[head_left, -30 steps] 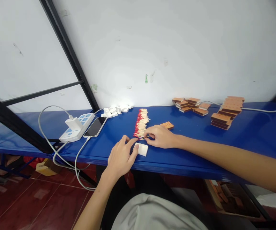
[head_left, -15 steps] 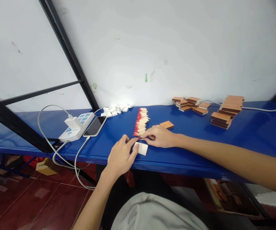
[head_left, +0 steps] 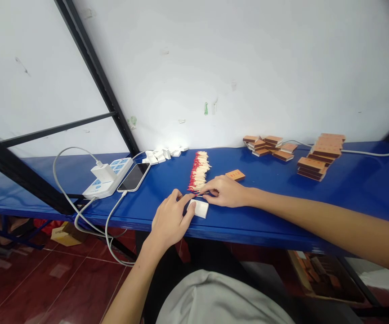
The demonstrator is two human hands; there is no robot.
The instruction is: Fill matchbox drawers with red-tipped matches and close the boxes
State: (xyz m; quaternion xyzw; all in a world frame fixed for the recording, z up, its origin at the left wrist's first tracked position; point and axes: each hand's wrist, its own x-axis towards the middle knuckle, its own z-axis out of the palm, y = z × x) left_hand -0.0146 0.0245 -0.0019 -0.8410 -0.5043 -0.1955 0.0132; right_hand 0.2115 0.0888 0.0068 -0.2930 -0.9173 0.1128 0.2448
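A white matchbox tray (head_left: 201,209) lies near the front edge of the blue table. My left hand (head_left: 171,219) has its thumb on the tray's left end, and its index finger reaches along the far side toward the red match heads. A long row of red-headed matchsticks (head_left: 200,170) lies just beyond the tray. At the row's near end, my right hand (head_left: 225,191) pinches matchsticks by their plain ends; how many is hidden. Right behind that hand sits an orange matchbox (head_left: 235,175).
Several white trays (head_left: 160,155) lie in a heap by the wall. At the back right are loose matchboxes (head_left: 268,146) and a stack of matchboxes (head_left: 320,155). A phone (head_left: 134,177) and a power strip (head_left: 108,180) with cables are on the left, beside a black frame post (head_left: 96,72).
My right hand's fingertips have shifted very slightly at the near end of the matchstick row. My left hand and the tray stay practically where they were.
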